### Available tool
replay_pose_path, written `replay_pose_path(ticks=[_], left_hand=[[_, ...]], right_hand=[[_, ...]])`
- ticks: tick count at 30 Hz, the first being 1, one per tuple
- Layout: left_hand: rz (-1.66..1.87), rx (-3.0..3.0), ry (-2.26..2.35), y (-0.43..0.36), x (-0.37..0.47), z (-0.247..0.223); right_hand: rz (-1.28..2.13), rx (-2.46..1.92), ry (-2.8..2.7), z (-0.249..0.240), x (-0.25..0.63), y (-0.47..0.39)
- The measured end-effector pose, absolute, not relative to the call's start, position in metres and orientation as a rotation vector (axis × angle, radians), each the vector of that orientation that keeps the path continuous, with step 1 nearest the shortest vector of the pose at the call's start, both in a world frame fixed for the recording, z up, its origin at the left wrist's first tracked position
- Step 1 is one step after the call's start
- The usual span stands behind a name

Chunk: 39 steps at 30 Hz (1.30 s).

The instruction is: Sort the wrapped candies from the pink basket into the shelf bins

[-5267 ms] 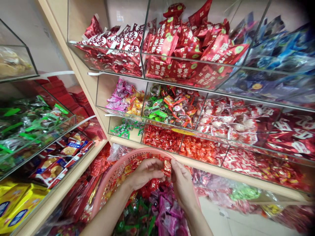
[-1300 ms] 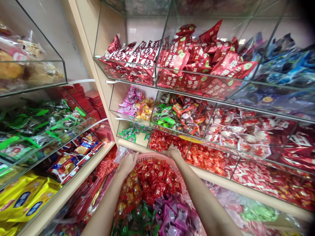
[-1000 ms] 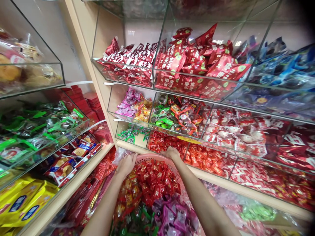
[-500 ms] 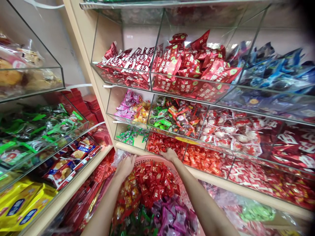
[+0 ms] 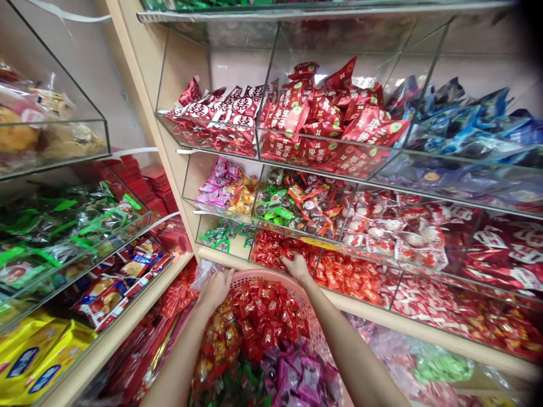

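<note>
A pink plastic basket holds heaps of wrapped candies: red candies at the back, orange ones on the left, purple ones and green ones in front. My left hand grips the basket's back left rim, its fingers curled over the edge. Past the rim, my right hand reaches into a low shelf bin of small red candies. Its fingers are bent among the candies, and what they hold, if anything, is hidden.
Clear bins rise above the basket, with red packets, blue packets and mixed candies. A wooden shelf edge runs to the right. Yellow packages and green-wrapped items fill the left shelves.
My right hand has shifted slightly to the right in the bin, with its fingers more bent. My left hand stays on the basket rim. The view has moved a little.
</note>
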<state>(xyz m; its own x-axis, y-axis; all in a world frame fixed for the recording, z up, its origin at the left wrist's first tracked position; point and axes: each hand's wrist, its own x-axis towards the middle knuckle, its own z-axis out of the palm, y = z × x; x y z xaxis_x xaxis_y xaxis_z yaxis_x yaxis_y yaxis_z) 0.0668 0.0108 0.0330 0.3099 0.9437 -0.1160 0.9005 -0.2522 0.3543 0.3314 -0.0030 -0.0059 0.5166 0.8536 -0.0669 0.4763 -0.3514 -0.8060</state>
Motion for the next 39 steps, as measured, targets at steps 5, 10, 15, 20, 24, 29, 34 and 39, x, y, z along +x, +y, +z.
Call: replay_pose_path(ticks=[5,10,15,20,24,29,34,39], left_hand=[[0.160,2.226,1.668,0.011,0.067,0.032],[0.169,2.233,1.692,0.010,0.067,0.032],[0.176,2.229,1.700,0.008,0.067,0.035],[0.158,2.180,1.715,0.008,0.068,0.037],[0.153,2.189,1.698,0.010,0.067,0.033],[0.191,2.274,1.635,0.014,0.064,0.024],[0.182,2.280,1.637,0.014,0.064,0.022],[0.180,2.238,1.666,0.013,0.065,0.024]], right_hand=[[0.713,-1.795,-0.845,-0.001,0.336,-0.007],[0.828,-1.585,-0.688,0.002,0.335,-0.006],[0.897,-1.451,-0.555,-0.002,0.336,-0.003],[0.947,-1.396,-0.464,-0.003,0.337,-0.004],[0.956,-1.353,-0.470,0.007,0.332,-0.006],[0.994,-1.305,-0.687,0.030,0.313,-0.033],[0.967,-1.444,-1.175,0.031,0.301,-0.093],[0.865,-1.690,-1.385,0.012,0.306,-0.135]])
